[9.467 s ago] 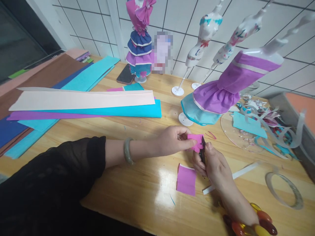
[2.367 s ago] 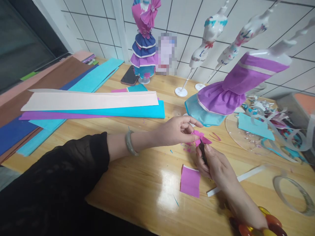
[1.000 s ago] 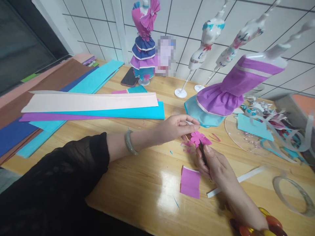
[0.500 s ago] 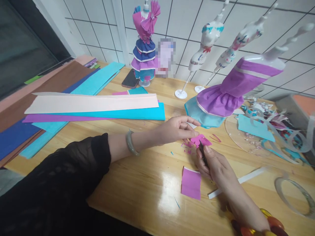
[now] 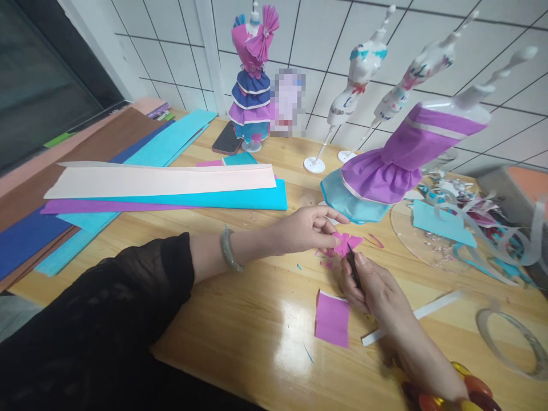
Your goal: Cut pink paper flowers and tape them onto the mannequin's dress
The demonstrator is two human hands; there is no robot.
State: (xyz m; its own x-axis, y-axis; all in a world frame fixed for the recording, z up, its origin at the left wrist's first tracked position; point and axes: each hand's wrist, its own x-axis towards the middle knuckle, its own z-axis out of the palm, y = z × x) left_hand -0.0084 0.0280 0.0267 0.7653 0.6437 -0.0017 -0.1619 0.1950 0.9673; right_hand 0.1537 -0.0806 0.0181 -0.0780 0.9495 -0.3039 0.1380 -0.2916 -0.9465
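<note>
Between thumb and fingers, my left hand pinches a small bright pink piece of crepe paper with a scalloped edge. My right hand is closed around small dark scissors, their tip at the paper's lower right edge; the handles are hidden in the palm. Pink scraps lie under the paper. Just behind my hands stands a mannequin in a purple and light blue paper dress. A purple paper square lies nearer me.
Folded crepe paper covers the left of the table. At the back stand a dressed mannequin, two white mannequins and a phone. To the right are a clear round tray, a white strip and a tape roll.
The pink paper has turned slightly and looks smaller, with a more notched outline on its right side. My left hand has shifted a little; my right hand stays nearly in place.
</note>
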